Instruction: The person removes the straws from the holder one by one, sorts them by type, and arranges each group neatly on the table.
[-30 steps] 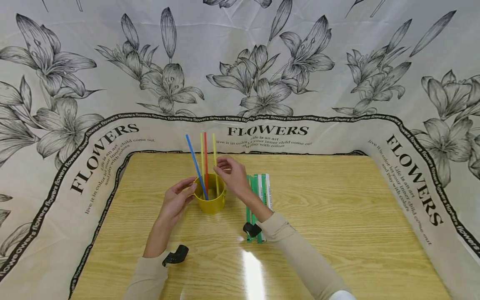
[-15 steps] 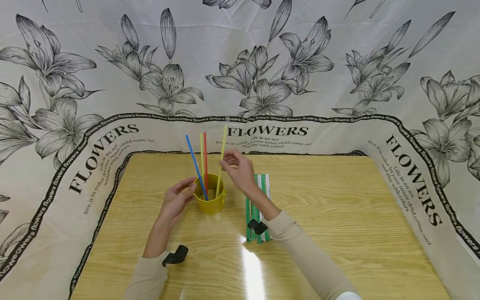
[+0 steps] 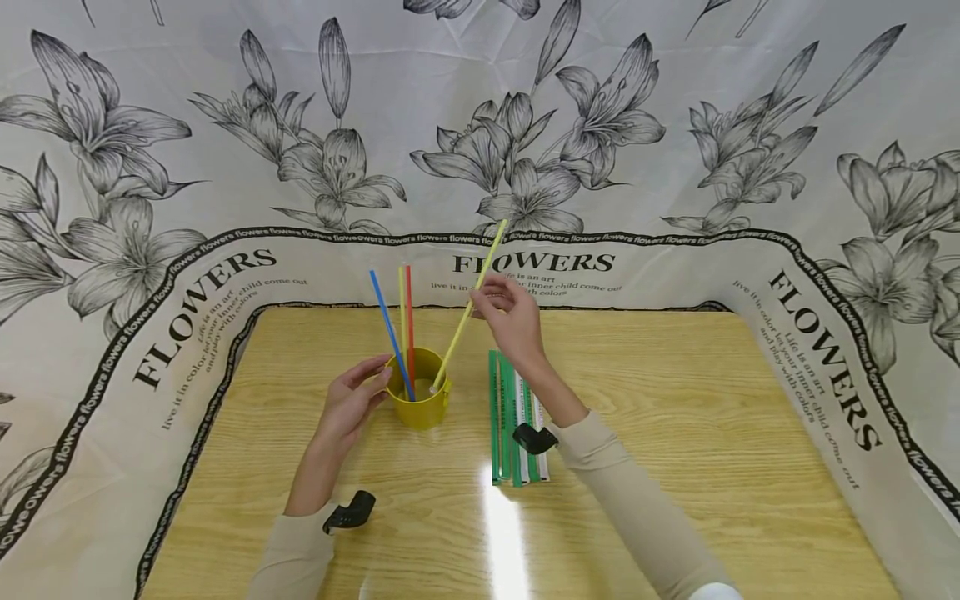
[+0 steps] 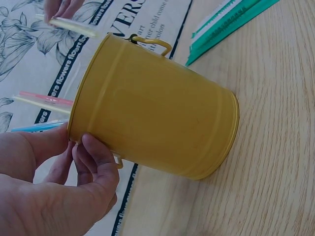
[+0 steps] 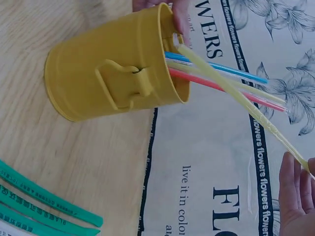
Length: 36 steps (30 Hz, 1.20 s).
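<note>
A yellow metal bucket (image 3: 422,412) with small side handles stands upright on the table. My left hand (image 3: 358,396) grips its rim, thumb and fingers on either side, plain in the left wrist view. Leaning inside are a blue straw (image 3: 388,321), a red straw (image 3: 409,312) and a yellow straw (image 3: 402,308). My right hand (image 3: 512,321) pinches a second yellow straw (image 5: 251,108) near its upper part. That straw slants up to the right, its clear-wrapped lower end showing right at the bucket's mouth in the right wrist view.
Several long green and white paper-sleeved packets (image 3: 504,433) lie side by side on the wooden table (image 3: 675,467), right of the bucket and partly under my right forearm. A white flower-printed cloth (image 3: 360,183) stands behind the table and along its sides.
My right hand has moved up and to the right, drawing the second yellow straw upward from the bucket and tilting it right. My left hand and the bucket have stayed in place.
</note>
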Tool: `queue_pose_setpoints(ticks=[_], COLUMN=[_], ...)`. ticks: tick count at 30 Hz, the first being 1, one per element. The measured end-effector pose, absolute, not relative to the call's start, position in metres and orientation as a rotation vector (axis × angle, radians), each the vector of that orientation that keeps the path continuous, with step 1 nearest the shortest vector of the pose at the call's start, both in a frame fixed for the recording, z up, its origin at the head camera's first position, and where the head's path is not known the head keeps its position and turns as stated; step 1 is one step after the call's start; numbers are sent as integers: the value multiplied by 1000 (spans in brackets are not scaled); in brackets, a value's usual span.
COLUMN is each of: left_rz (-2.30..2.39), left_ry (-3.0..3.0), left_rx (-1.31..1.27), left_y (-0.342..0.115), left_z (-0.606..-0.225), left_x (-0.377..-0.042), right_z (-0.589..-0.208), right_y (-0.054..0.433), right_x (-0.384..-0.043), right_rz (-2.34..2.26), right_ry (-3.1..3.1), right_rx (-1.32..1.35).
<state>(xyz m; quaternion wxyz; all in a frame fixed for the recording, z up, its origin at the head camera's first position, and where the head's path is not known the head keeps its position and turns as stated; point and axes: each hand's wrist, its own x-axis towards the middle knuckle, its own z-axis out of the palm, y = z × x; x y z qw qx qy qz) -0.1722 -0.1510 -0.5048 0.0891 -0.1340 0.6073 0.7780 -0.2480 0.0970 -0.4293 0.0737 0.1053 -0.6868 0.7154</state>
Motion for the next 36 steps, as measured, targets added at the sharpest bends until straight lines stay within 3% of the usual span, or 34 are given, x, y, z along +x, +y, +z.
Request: queue_pose_setpoints(ticks=[19,36], left_rz=[2317,2307], left_ry=[1807,1808], left_rx=[-424,-405], left_y=[-151,-151], left_z=[-505,-506], left_x=[-174,-173], right_z=[-444,-483], right_y=[140,190], right_x=[-244,-230], right_rz=[2205,2122], right_ry=[-2074,-2215], right_rx=[158,54])
